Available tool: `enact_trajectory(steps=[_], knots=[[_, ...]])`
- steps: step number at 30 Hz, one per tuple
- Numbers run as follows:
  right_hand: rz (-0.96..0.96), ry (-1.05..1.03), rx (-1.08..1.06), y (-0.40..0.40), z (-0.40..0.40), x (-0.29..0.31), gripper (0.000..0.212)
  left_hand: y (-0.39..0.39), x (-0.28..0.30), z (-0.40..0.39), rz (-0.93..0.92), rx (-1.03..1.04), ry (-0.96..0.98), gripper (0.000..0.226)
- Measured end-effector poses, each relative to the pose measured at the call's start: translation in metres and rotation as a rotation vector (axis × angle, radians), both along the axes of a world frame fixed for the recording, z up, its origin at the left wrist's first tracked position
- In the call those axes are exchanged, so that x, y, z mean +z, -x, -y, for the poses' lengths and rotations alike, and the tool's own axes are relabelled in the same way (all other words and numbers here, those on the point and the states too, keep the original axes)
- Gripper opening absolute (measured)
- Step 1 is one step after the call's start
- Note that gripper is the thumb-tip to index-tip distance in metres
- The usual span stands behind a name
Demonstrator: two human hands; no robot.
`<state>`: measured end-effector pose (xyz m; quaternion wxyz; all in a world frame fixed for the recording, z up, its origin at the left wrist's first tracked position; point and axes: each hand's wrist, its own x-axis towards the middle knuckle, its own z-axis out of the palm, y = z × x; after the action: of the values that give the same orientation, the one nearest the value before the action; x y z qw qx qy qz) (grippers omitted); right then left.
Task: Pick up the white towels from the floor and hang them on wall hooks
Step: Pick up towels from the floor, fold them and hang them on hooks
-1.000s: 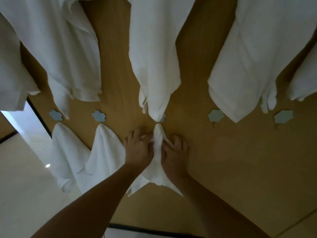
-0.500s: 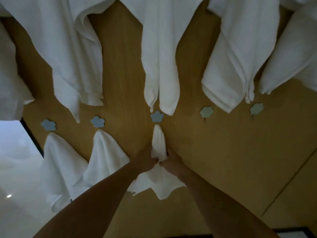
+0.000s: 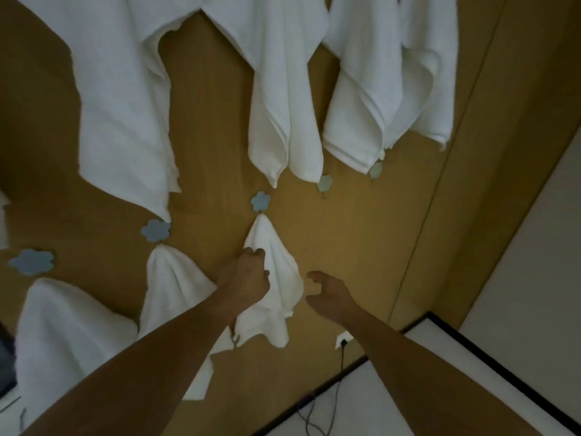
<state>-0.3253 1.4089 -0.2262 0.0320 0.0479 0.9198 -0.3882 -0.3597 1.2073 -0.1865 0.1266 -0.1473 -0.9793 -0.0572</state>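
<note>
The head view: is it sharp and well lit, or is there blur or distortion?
Head view: dim, soft light; wide-angle bending along the tan wooden wall; large white hanging towels smeared at top; small white towel and left hand fairly clear.

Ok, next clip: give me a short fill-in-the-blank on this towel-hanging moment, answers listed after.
1. The left hand grips the small white towel while the right hand holds ____.
2. That towel hangs from a flower-shaped hook coloured ____.
3. The two hooks to its right, below the large towels, carry ____ towels.
4. The wall is ____ panelling.

Answers: nothing; blue; no; wooden
</note>
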Motion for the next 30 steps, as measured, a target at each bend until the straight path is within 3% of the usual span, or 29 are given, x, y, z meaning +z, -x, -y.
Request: enact_trajectory(steps=[7, 10, 13, 17, 22, 30], knots=[[-0.038, -0.226, -0.227, -0.107, -0.084, 0.034, 0.063, -0.053, 0.024, -0.106, 0.05, -0.32, -0.092, 0.036], [-0.047, -0.341, -0.358, -0.176, -0.135, 0.044, 0.062, -0.095, 0.026, -0.176, 0.074, -0.5, -0.089, 0.043], [-0.034, -0.427, -0.501, -0.264, -0.187, 0.046, 0.057, -0.158, 0.02, -0.252, 0.109, -0.695, -0.135, 0.036], [-0.002, -0.463, -0.711, -0.408, -0.253, 0.038, 0.058, -0.28, 0.008, -0.353, 0.199, -0.919, -0.146, 0.033], [0.031, -0.46, -1.001, -0.605, -0.311, 0.018, 0.059, -0.463, -0.009, -0.459, 0.218, -1.182, -0.057, 0.047], [0.222, -0.34, -1.458, -0.904, -0.321, -0.02, 0.054, -0.762, -0.033, -0.547, 0.23, -1.599, 0.104, 0.049]])
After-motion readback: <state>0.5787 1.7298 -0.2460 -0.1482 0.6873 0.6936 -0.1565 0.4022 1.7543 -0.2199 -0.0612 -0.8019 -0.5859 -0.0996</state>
